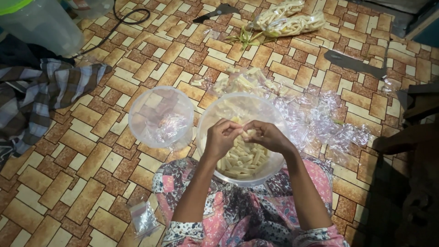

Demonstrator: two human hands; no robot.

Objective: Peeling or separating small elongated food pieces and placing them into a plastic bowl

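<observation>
Head view: the person sits on a patterned tile floor [91,160] with a clear plastic bowl [208,116] resting against the lap, and everything else is placed from that bowl. The bowl holds a heap of short pale sticks [242,160] — some kind of snack or cut food, too blurred to tell which. Both hands hover over the bowl's middle. The left hand [220,137] and the right hand [267,136] meet fingertip to fingertip, each grip nearly closed, pinching what looks like one small pale stick [238,120] between them; the piece is mostly hidden by the fingers, so which hand has the firmer hold I cannot tell.

Just left of the bowl, nearly touching its rim, lies a second clear round container [161,116] with crumpled clear film inside. Behind the bowl a loose plastic bag of the same pale sticks [242,82] lies open, and crinkled clear plastic sheeting [329,123] spreads to the bowl's right. Well beyond the bowl, at the far edge, two filled bags [288,18] lie together — beside them a dark knife [215,12]. Near left of the lap, in front of the bowl, a small empty clear bag [144,218] lies on the floor. Far left of the bowl a checked cloth [41,91] is bunched up.
</observation>
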